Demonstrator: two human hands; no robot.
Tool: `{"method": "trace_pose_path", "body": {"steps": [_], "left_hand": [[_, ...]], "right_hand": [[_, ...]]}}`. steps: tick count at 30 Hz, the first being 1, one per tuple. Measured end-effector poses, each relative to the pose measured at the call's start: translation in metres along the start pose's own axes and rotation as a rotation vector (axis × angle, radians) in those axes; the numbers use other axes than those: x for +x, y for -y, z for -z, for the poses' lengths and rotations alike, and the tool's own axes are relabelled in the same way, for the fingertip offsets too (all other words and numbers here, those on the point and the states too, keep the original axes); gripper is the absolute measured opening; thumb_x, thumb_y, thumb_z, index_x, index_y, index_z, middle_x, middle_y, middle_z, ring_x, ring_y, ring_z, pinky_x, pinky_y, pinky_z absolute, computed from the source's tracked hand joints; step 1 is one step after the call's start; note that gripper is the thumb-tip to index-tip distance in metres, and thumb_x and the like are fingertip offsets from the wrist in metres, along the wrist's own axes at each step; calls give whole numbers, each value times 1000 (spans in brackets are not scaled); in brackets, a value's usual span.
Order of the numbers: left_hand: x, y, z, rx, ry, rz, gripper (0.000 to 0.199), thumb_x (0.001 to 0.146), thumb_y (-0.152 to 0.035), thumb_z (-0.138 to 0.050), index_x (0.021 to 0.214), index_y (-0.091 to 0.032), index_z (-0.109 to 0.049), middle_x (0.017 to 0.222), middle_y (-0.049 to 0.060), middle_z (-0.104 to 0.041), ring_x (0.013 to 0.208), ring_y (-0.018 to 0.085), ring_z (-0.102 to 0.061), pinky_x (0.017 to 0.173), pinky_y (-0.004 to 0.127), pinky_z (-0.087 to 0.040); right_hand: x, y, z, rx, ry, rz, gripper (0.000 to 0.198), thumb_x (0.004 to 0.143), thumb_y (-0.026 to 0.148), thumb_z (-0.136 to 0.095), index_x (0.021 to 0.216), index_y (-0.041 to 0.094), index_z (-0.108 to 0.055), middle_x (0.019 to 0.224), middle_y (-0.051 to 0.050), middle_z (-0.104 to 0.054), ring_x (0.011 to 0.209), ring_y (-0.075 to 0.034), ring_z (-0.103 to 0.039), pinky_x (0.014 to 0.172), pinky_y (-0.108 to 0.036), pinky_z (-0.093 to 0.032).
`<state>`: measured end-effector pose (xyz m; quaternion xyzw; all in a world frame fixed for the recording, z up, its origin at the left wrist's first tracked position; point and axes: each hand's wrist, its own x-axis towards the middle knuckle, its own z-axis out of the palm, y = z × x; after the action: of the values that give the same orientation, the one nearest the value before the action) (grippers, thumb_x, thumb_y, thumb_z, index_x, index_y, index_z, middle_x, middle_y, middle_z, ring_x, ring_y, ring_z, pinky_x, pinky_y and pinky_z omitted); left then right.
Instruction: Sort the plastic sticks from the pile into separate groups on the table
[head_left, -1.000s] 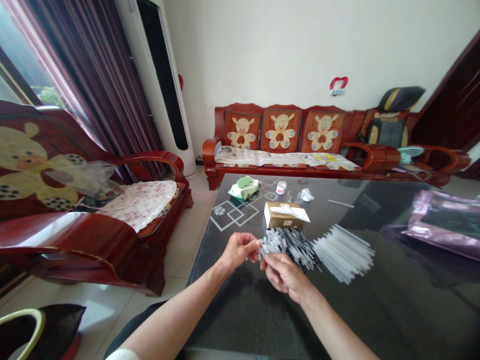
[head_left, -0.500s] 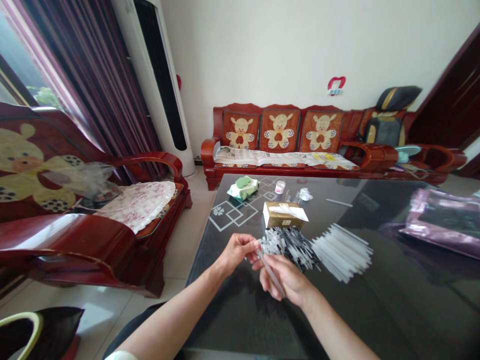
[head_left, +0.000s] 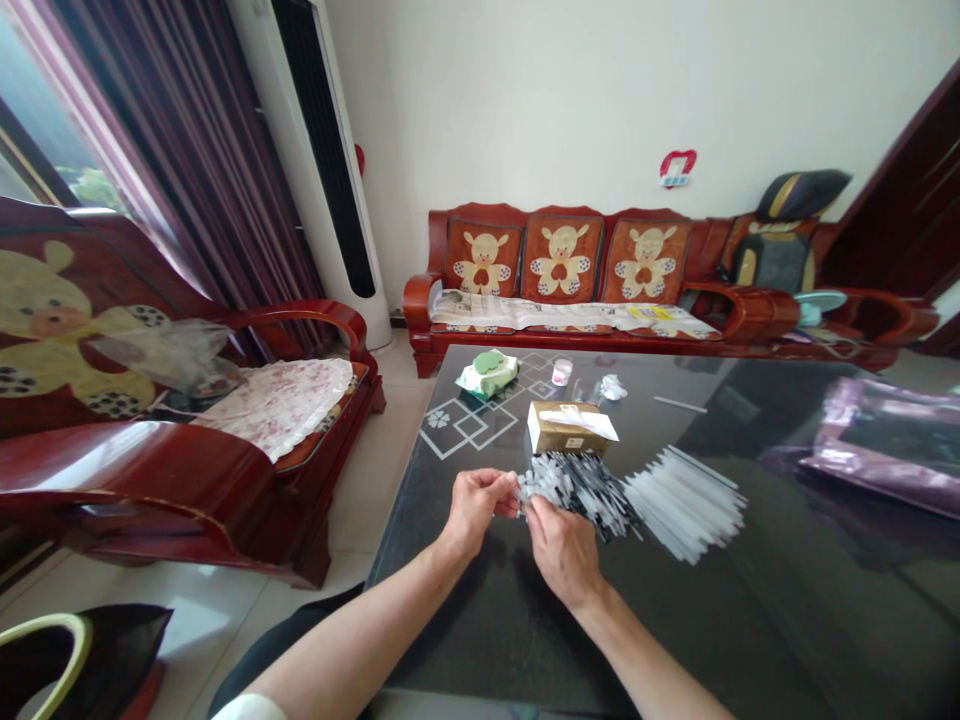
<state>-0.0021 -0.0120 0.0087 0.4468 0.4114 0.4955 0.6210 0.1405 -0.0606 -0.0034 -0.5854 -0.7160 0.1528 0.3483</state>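
Over the dark table, my left hand (head_left: 480, 505) is closed in a pinch, thumb against index finger. Close beside it my right hand (head_left: 564, 548) is closed, back of the hand up, its fingertips pointing toward the left ones. What the fingers hold is hidden or too small to make out. Just beyond both hands lies a heap of thin black-and-white sticks (head_left: 589, 490), their pale ends toward my fingers. To its right, a spread row of translucent white plastic tubes (head_left: 686, 503) rests on the table.
Behind the heap stands a tissue box (head_left: 571, 428). Farther back are a green wipes pack (head_left: 489, 373), a small white jar (head_left: 562, 372), crumpled white tissue (head_left: 613, 387) and a single tube (head_left: 680, 405). A shiny purple plastic package (head_left: 892, 445) lies at right.
My right hand has turned over, back now upward. The translucent tube that showed along its fingers is out of sight. My left hand stays pinched in nearly the same place.
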Motion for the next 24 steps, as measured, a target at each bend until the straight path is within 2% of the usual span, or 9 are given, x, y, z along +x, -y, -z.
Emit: {"method": "trace_pose_path", "body": {"steps": [2, 5, 9, 11, 13, 16, 19, 22, 24], "left_hand": [[2, -3, 5, 22, 82, 11, 37, 73, -45, -71, 68, -9, -69, 54, 5, -63, 46, 12, -56, 48, 23, -47], [5, -6, 13, 48, 241, 19, 36, 73, -45, -71, 69, -9, -69, 55, 4, -62, 46, 10, -54, 48, 21, -44], [6, -6, 13, -9, 276, 19, 35, 72, -44, -73, 79, -9, -72, 60, 4, -63, 50, 9, -55, 50, 20, -43], [6, -3, 9, -48, 225, 27, 35, 71, -43, -74, 81, -9, -72, 60, 5, -64, 50, 10, -55, 51, 21, -45], [6, 0, 5, -76, 142, 38, 34, 69, -42, -75, 77, -9, -72, 59, 5, -64, 50, 10, -56, 53, 22, -46], [7, 6, 2, -109, 29, 54, 34, 66, -41, -78, 74, -8, -72, 59, 5, -65, 51, 11, -57, 54, 22, -48], [7, 10, 1, -136, -14, 62, 35, 66, -41, -78, 75, -8, -72, 59, 5, -65, 50, 10, -57, 54, 22, -48], [7, 11, 2, -150, -20, 56, 35, 68, -41, -77, 75, -8, -71, 59, 4, -64, 49, 9, -56, 53, 21, -47], [9, 9, 6, -127, 16, 62, 35, 69, -42, -76, 73, -8, -70, 57, 4, -62, 47, 9, -54, 50, 20, -45]], "right_hand": [[1, 0, 2, 312, 177, -169, 41, 93, 49, -38, 75, 18, -58, 53, -2, -55, 42, -11, -45, 43, -24, -29], [2, -3, 8, 838, 495, -389, 50, 90, 59, -33, 93, 16, -59, 53, 0, -58, 31, -8, -36, 34, -21, -26], [3, -6, 16, 1090, 628, -434, 45, 88, 57, -43, 97, 15, -57, 50, 5, -52, 29, -5, -26, 31, -19, -20], [4, -7, 16, 1007, 569, -406, 40, 89, 54, -43, 89, 17, -56, 45, 9, -40, 30, -4, -18, 33, -20, -16], [5, -6, 13, 769, 408, -280, 38, 91, 50, -41, 77, 18, -55, 45, 7, -38, 35, -6, -24, 37, -21, -21], [5, -5, 7, 240, 115, -28, 36, 94, 40, -39, 69, 19, -55, 55, -1, -52, 49, -12, -45, 49, -25, -29], [3, -4, 2, -91, 0, 82, 31, 95, 33, -36, 80, 20, -60, 69, -8, -64, 59, -16, -55, 56, -27, -31], [2, -2, -2, -65, -22, 58, 33, 95, 34, -35, 82, 19, -62, 72, -9, -65, 61, -17, -58, 56, -27, -33], [2, -1, -3, 157, 47, -47, 37, 95, 41, -37, 77, 18, -60, 61, -6, -60, 53, -14, -54, 52, -25, -33]]}}
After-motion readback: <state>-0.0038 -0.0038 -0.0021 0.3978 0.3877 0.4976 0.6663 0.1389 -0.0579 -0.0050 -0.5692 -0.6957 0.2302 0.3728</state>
